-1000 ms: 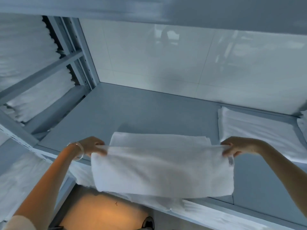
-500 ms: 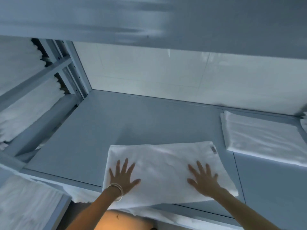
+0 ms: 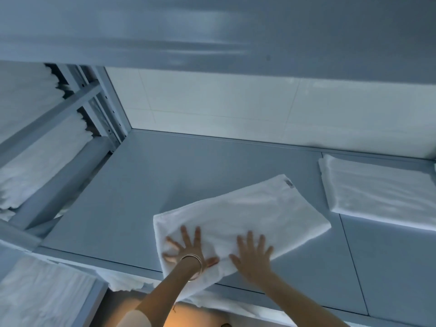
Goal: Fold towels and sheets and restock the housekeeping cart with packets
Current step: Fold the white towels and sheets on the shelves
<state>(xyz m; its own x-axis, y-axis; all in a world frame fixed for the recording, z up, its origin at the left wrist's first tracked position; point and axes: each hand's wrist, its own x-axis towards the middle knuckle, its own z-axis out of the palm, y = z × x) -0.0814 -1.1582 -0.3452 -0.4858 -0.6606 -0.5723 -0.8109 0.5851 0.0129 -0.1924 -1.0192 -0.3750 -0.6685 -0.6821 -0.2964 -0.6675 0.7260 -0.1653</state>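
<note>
So the towel (image 3: 240,218) is laid flat on the shelf (image 3: 146,185), long axis skewed up toward the far right. Both hands, left (image 3: 188,250) and right (image 3: 253,254), are pressed on its near-left end, fingers spread, nothing gripped. Most of it is stretched away from them, probably to be squared next.

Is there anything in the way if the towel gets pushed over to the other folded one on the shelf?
Nothing visible. Both hands, left hand and right hand, press flat on the towel. Only bare shelf lies between it and the folded pile to the right.
</note>
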